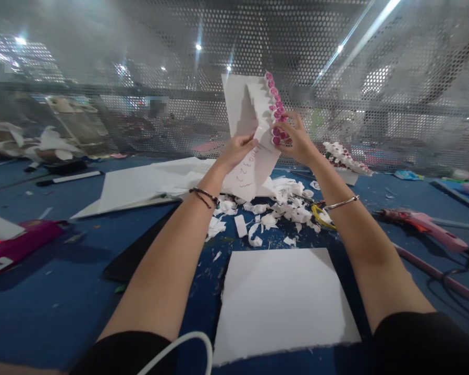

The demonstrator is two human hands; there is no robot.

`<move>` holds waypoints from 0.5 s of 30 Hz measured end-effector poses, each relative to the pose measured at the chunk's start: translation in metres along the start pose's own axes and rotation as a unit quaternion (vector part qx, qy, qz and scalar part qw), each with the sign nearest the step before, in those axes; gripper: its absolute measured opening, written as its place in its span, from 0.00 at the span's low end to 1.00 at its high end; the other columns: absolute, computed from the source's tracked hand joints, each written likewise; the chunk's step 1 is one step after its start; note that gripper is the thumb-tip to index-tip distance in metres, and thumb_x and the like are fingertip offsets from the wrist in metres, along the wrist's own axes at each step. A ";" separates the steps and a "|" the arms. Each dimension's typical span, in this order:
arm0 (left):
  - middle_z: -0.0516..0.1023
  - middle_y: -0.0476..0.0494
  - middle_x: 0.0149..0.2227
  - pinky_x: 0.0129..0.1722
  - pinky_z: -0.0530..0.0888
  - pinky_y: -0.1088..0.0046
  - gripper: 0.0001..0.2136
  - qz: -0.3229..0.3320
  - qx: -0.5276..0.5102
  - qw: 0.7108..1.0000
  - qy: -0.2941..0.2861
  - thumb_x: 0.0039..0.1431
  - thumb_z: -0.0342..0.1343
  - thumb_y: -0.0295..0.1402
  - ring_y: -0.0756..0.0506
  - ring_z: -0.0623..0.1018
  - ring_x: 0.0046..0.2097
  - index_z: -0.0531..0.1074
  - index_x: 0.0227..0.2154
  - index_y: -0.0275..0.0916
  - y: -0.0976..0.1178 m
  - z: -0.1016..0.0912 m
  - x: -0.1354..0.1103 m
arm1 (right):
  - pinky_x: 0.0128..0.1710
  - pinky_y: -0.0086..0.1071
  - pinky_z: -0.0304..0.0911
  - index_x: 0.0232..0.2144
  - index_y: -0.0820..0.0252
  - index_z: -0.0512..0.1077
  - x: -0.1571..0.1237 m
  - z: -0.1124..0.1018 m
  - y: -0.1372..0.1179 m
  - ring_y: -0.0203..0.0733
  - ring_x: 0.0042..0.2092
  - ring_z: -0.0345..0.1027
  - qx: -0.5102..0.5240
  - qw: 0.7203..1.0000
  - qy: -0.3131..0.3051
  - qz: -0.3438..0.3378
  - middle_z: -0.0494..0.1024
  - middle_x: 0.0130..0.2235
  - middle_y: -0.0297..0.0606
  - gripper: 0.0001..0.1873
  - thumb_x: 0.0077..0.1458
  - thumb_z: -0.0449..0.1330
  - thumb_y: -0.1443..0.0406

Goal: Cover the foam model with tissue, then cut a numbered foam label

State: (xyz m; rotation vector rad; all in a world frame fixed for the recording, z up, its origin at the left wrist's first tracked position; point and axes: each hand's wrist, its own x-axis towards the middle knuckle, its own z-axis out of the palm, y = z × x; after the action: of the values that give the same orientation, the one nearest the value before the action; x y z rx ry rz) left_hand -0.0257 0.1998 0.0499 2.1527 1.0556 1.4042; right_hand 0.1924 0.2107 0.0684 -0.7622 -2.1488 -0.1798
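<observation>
The head view shows both hands raised over the middle of the blue desk (62, 297), toward its far edge. The left hand (236, 151) pinches the lower part of a folded white paper piece (244, 104) between thumb and fingers. The right hand (297, 139) grips its right edge, fingers closed on a row of pink paper coils (275, 107) set along it. The piece stands upright in the air, clear of the desk. Beneath it lies a heap of white scraps (281, 208). A blank white sheet (281, 302) sits at the near edge between the forearms. A pink glue gun (426, 225) lies toward the right edge, and large white sheets (140, 187) lie left of the scraps.
</observation>
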 end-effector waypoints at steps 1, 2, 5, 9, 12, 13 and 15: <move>0.78 0.45 0.33 0.40 0.69 0.75 0.15 0.000 -0.001 1.000 -0.002 0.60 0.51 0.39 0.45 0.75 0.40 0.76 0.37 0.32 0.001 0.000 0.000 | 0.53 0.47 0.68 0.52 0.52 0.67 0.000 -0.001 0.000 0.53 0.61 0.58 0.001 1.000 0.001 -0.004 0.53 0.63 0.45 0.23 0.53 0.61 0.66; 0.79 0.45 0.35 0.41 0.69 0.75 0.15 -0.001 0.000 1.000 -0.002 0.60 0.51 0.39 0.45 0.75 0.41 0.76 0.38 0.32 0.001 -0.001 -0.001 | 0.52 0.45 0.68 0.51 0.53 0.67 0.000 -0.002 0.001 0.52 0.60 0.59 -0.001 1.000 0.000 -0.004 0.53 0.62 0.45 0.23 0.52 0.61 0.67; 0.79 0.44 0.37 0.41 0.70 0.74 0.15 -0.013 0.008 1.000 -0.011 0.60 0.52 0.39 0.44 0.76 0.42 0.76 0.39 0.32 0.003 -0.004 -0.001 | 0.50 0.41 0.69 0.51 0.53 0.66 -0.003 -0.010 0.006 0.46 0.52 0.66 -0.024 0.999 -0.006 0.024 0.53 0.61 0.44 0.25 0.49 0.61 0.70; 0.79 0.43 0.36 0.39 0.71 0.74 0.12 -0.018 0.023 1.000 -0.005 0.57 0.53 0.36 0.44 0.76 0.41 0.76 0.37 0.33 0.004 -0.015 0.000 | 0.48 0.39 0.69 0.49 0.59 0.67 -0.012 -0.018 0.023 0.41 0.44 0.69 -0.065 0.996 -0.022 0.063 0.54 0.60 0.49 0.27 0.44 0.61 0.71; 0.79 0.43 0.35 0.37 0.71 0.74 0.11 -0.020 0.031 0.999 0.015 0.57 0.53 0.35 0.44 0.76 0.39 0.76 0.36 0.34 0.005 -0.021 0.003 | 0.49 0.39 0.67 0.48 0.62 0.70 -0.020 -0.016 0.042 0.43 0.44 0.69 -0.080 0.992 -0.064 0.077 0.58 0.59 0.51 0.27 0.41 0.61 0.73; 0.79 0.43 0.35 0.37 0.71 0.74 0.11 -0.023 0.030 0.999 0.019 0.57 0.53 0.35 0.44 0.76 0.39 0.76 0.37 0.35 0.006 -0.022 0.003 | 0.49 0.40 0.66 0.47 0.62 0.71 -0.022 -0.013 0.048 0.45 0.45 0.70 -0.086 0.989 -0.086 0.081 0.60 0.59 0.52 0.27 0.40 0.62 0.74; 0.79 0.42 0.35 0.38 0.71 0.72 0.11 -0.033 0.025 0.999 0.019 0.57 0.53 0.34 0.44 0.77 0.38 0.76 0.38 0.35 0.007 -0.022 0.003 | 0.49 0.41 0.66 0.45 0.63 0.74 -0.027 -0.007 0.058 0.48 0.46 0.70 -0.093 0.985 -0.121 0.084 0.64 0.57 0.52 0.27 0.38 0.62 0.74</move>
State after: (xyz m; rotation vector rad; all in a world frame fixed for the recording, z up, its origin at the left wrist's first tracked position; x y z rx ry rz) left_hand -0.0420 0.1952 0.0666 2.1135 1.1770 1.4078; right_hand 0.2432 0.2429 0.0450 -1.1188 -2.3027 -0.2102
